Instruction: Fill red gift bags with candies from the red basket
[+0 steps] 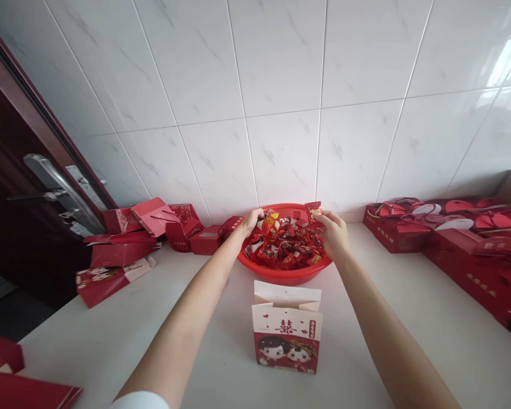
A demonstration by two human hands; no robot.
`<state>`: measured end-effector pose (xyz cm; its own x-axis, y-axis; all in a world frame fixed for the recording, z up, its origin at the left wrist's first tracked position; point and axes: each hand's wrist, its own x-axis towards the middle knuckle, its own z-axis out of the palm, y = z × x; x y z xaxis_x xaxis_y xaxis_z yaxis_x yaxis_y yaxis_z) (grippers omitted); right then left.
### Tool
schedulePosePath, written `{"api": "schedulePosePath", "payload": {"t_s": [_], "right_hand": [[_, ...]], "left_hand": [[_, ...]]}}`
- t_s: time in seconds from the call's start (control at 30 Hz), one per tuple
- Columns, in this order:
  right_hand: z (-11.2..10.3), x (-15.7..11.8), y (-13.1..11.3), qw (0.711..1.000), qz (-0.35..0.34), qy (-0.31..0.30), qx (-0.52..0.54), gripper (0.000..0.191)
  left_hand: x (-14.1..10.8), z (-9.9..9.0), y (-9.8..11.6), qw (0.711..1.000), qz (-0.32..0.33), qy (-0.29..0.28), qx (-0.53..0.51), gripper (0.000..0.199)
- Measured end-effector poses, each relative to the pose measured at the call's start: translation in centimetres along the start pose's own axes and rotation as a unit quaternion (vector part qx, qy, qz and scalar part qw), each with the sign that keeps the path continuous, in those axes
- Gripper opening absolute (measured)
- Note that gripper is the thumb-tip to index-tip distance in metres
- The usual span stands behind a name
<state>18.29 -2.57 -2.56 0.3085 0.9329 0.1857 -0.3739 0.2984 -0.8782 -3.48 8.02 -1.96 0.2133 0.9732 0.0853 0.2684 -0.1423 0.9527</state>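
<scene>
A red plastic basket (290,276) full of red-wrapped candies (292,244) stands against the wall, and both my hands reach into its rim area. At its left side, my left hand (251,222) is closed on an orange and gold wrapped candy (271,223). My right hand (334,232), over the right rim, pinches a small red candy packet (313,209) between thumb and fingers. In front of the basket stands an upright red and white gift box (287,341) with two cartoon figures. Its top flaps are raised; the inside is hidden.
Several red boxes (123,250) lie stacked and tilted at the left, near a dark door with a metal handle (53,176). Rows of red boxes with cord handles (460,267) line the right side. More red boxes (21,389) lie at the lower left corner. White tiles back the table.
</scene>
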Motion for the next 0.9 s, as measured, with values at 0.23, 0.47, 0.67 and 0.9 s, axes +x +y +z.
{"api": "schedulePosePath", "payload": {"t_s": [0.23, 0.47, 0.67, 0.9], "right_hand": [[0.0, -0.1, 0.0, 1.0, 0.0, 0.001, 0.006, 0.026], [0.2, -0.3, -0.3, 1.0, 0.003, 0.006, 0.014, 0.03], [0.4, -0.4, -0.4, 1.0, 0.006, 0.013, 0.026, 0.03], [0.5, -0.4, -0.5, 0.998, 0.01, 0.034, 0.045, 0.029]], "left_hand": [[-0.4, -0.4, 1.0, 0.998, -0.029, -0.056, -0.017, 0.042], [-0.4, 0.2, 0.3, 0.993, -0.02, -0.073, 0.09, 0.042], [-0.6, 0.5, -0.3, 0.977, -0.011, -0.104, 0.188, 0.018], [-0.3, 1.0, -0.2, 0.962, 0.034, -0.123, 0.243, 0.013]]}}
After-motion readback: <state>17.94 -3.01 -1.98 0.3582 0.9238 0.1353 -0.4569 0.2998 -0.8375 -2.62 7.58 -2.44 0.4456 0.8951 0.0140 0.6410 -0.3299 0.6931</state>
